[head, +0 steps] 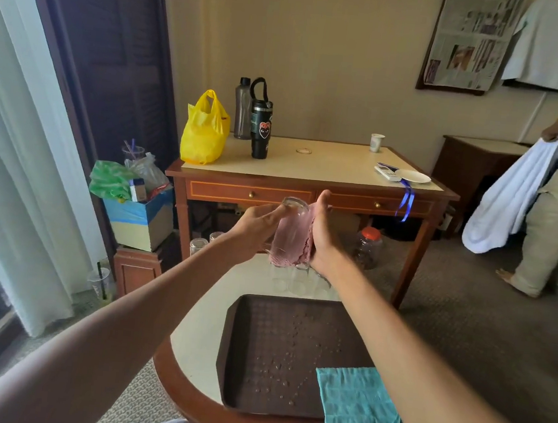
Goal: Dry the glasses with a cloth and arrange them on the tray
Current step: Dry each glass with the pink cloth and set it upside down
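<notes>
I hold a clear drinking glass [290,226] in the air above the round table, base upward. My left hand [256,225] grips its left side. My right hand [322,236] presses a pink cloth [302,250] against its right side, fingers wrapped behind. A dark brown tray [248,356] lies on the table below, holding no glasses and dotted with water drops. Several more clear glasses [297,282] stand upside down beyond the tray's far edge, partly hidden by my hands. Two others [198,245] stand further left.
A teal cloth [357,402] drapes over the tray's near right corner. Behind is a wooden desk [311,187] with a yellow bag, bottles, a cup and a plate. A person with a white towel [502,207] stands at the right. A box of clutter [139,214] sits left.
</notes>
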Tool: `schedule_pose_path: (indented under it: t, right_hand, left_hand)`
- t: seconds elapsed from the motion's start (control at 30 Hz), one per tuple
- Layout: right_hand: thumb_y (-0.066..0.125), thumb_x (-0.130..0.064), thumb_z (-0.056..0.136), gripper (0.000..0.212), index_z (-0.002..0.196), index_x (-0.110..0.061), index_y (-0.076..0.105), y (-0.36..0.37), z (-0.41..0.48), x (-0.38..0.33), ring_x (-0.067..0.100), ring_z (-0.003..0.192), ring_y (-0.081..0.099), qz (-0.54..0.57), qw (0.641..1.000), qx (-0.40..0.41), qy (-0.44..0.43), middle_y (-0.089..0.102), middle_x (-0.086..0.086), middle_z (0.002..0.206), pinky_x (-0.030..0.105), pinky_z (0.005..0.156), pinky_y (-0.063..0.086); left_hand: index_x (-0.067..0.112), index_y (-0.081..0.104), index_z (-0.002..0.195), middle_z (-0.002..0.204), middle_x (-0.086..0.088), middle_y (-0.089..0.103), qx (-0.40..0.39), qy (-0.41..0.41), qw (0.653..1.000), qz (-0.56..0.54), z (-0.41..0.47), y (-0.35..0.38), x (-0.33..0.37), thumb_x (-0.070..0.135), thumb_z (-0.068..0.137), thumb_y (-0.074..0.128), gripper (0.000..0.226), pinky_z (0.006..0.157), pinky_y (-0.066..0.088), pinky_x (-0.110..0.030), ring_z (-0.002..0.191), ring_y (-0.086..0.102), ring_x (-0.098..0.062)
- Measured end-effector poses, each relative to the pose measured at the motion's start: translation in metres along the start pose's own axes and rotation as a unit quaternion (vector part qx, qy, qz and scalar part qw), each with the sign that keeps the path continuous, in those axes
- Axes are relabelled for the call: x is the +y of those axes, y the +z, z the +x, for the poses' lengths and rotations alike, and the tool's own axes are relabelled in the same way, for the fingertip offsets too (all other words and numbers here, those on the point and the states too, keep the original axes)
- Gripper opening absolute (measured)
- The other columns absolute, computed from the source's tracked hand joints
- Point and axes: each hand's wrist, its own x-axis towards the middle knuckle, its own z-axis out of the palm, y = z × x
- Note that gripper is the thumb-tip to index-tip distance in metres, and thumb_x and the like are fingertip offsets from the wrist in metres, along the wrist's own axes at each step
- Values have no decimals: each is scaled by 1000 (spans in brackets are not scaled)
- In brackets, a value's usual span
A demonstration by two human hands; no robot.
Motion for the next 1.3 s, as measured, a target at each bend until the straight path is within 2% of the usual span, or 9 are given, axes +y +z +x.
schedule_pose_path:
  t: [0.17,0.3,0.37,0.43,0.6,0.7,0.93,1.17,1.3]
  right_hand:
    - [15,-105,54,124,136,-22,54,15,-60,-33,33,121,58,91,995,-40,31,61,15,135,66,108,36]
    - [5,-99,66,119,138,-17,54,13,-61,-38,36,119,61,172,982,-70,42,65,17,130,64,105,39]
    - [2,-96,71,115,131,-15,60,8,-64,-40,38,118,62,222,970,-93,44,67,19,127,64,106,39]
    - [2,-90,80,111,132,-12,60,3,-62,-37,40,121,60,269,955,-120,46,65,21,129,62,109,38]
    - [16,-46,102,69,136,-3,57,1,-66,-32,40,124,58,300,947,-112,5,61,25,132,57,109,41]
    - [16,-46,102,68,130,-5,63,-2,-65,-31,41,127,56,320,942,-99,-7,63,27,129,59,111,39]
    - [18,-41,103,64,135,-3,59,-3,-60,-29,43,133,50,321,941,-100,-26,58,28,135,60,112,36]
    - [24,-48,105,60,130,-14,66,0,-48,-25,39,125,58,261,963,-71,8,65,21,129,60,108,41]
    - [38,-47,105,48,125,-14,68,5,-53,-27,38,122,60,243,967,-69,11,69,21,122,58,110,40]
  left_hand:
    - [9,72,113,112,-8,76,0,9,1000,2,2,9,2,35,101,62,30,94,60,-46,106,73,-26]
    - [17,72,90,99,-4,75,58,16,998,-25,4,18,3,27,100,67,15,76,60,-36,99,72,-24]
    - [15,74,98,97,-3,75,84,10,994,-71,5,18,3,23,95,72,8,78,58,-36,99,71,-25]
    - [9,74,115,96,-2,75,112,-3,989,-99,4,18,6,21,91,77,27,81,59,-38,95,71,-24]
    - [12,75,120,92,2,73,157,2,981,-110,4,18,9,24,85,83,38,81,61,-36,86,69,-17]
    - [8,75,118,93,-2,76,149,14,981,-126,4,16,10,23,80,87,42,81,63,-40,81,72,-18]
    - [3,65,99,121,-16,66,2,-71,984,-166,-5,5,21,15,92,74,17,82,55,-37,118,62,-34]
    - [3,67,109,124,-16,68,57,-65,983,-163,-1,6,9,23,84,83,36,76,59,-41,114,66,-35]
    - [2,66,116,118,-17,73,65,-62,985,-149,2,3,7,31,81,86,49,95,57,-55,105,72,-36]
